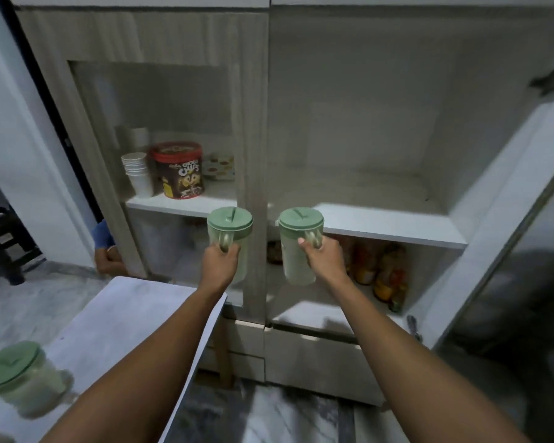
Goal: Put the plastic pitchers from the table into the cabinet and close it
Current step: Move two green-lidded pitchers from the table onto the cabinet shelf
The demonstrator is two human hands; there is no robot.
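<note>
I hold two pale green plastic pitchers with green lids in front of the cabinet. My left hand (219, 262) grips the handle of the left pitcher (230, 223), which hangs before the shut glass door (160, 129). My right hand (323, 257) grips the handle of the right pitcher (299, 228), level with the front edge of the open compartment's white shelf (394, 225). A third green pitcher (20, 377) stands on the white table (125, 321) at the lower left, blurred.
The cabinet's right door (506, 219) stands open at the right. Behind the glass sit paper cups (138, 177) and a chocolate cereal tub (178, 169). Bottles (384, 270) fill the lower shelf. Another person's hand (108, 260) shows at the cabinet's left side.
</note>
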